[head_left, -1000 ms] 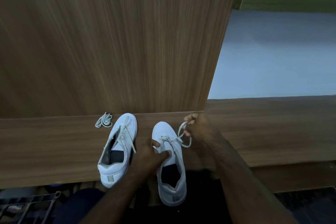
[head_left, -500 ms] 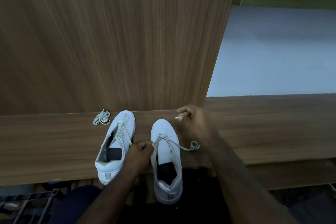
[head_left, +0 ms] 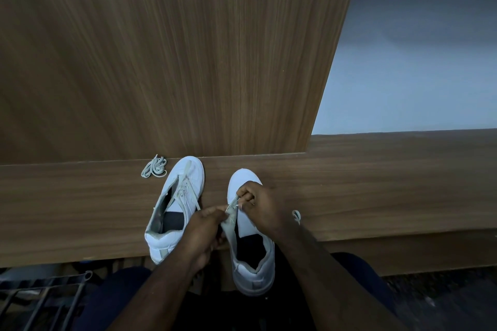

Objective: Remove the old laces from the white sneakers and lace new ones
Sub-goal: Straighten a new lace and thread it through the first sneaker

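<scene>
Two white sneakers stand toes-away on a wooden ledge point(head_left: 376, 191). The left sneaker point(head_left: 176, 204) still carries its lace, loosely threaded. Over the right sneaker point(head_left: 251, 244) my right hand point(head_left: 262, 208) pinches the old lace point(head_left: 233, 203) near the upper eyelets. My left hand point(head_left: 205, 234) grips the left eyelet flap of that sneaker, fingers pinched beside the lace. A loose end of the lace point(head_left: 296, 215) lies on the ledge to the right of my wrist. A coiled bundle of laces point(head_left: 154, 167) rests beside the left sneaker's toe.
A tall wooden panel point(head_left: 174, 56) rises right behind the sneakers. A pale wall point(head_left: 411, 67) shows at the right. A metal rack point(head_left: 40, 295) sits below the ledge at the bottom left. My knees are under the ledge's front edge.
My right hand came back from the right of the sneaker to the eyelets and took a new pinch on the lace. My left hand shifted up to the eyelet flap. The lace's free end now lies on the ledge.
</scene>
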Demonstrator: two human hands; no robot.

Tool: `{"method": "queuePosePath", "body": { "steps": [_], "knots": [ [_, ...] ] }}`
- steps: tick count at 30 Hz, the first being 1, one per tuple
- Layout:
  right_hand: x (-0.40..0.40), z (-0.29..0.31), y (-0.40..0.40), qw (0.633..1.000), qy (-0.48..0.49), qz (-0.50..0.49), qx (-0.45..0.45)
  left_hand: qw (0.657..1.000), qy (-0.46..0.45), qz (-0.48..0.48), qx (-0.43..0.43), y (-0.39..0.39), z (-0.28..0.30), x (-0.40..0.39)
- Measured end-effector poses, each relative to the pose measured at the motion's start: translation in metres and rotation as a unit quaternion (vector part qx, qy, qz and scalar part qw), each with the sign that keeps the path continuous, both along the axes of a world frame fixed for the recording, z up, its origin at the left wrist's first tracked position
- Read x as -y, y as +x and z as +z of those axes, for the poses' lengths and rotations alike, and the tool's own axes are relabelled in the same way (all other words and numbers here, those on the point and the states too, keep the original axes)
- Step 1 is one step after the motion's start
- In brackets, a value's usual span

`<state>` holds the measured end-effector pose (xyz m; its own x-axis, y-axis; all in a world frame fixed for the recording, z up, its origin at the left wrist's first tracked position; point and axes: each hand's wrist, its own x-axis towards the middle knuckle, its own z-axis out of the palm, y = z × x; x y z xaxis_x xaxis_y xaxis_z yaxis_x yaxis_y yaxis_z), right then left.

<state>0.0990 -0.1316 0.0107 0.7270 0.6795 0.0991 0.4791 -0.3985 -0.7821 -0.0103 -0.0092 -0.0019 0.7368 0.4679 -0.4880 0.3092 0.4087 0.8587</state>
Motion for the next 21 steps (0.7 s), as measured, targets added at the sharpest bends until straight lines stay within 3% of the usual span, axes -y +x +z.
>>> {"method": "queuePosePath", "body": {
  "steps": [17,21],
  "knots": [
    [-0.006,0.000,-0.005,0.999,-0.005,-0.002,0.052,0.999,-0.027,0.006,0.027,0.002,0.009,0.002],
    [-0.005,0.000,-0.006,0.999,-0.001,0.009,0.052,1.000,0.018,-0.013,0.004,0.002,0.012,0.003]
  ]
}}
